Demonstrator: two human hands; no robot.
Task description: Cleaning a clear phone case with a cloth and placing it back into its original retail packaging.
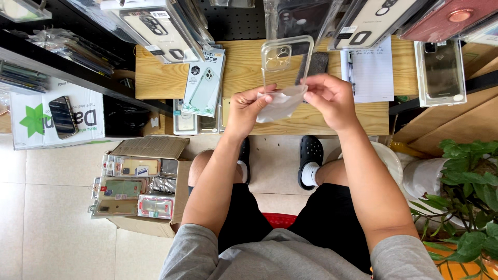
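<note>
My fingers on both hands pinch shut on the thin white plastic sleeve, the clear rectangular phone case already half out at twelve o'clock above the wooden tabletop.

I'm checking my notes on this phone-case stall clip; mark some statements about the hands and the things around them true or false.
1. Both hands hold one clear phone case. True: the left hand and right hand grip the clear phone case with a white plastic sleeve at its lower end.
2. The cardboard box on the floor is empty. False: the cardboard box holds packaged phone cases.
3. The person wears black clogs. True: black clogs over white socks.
4. A potted plant stands beside the left arm. False: the green plant is beside the right arm.
5. The sheet of paper lies on the floor tiles. False: the sheet of paper lies on the wooden table.
</note>
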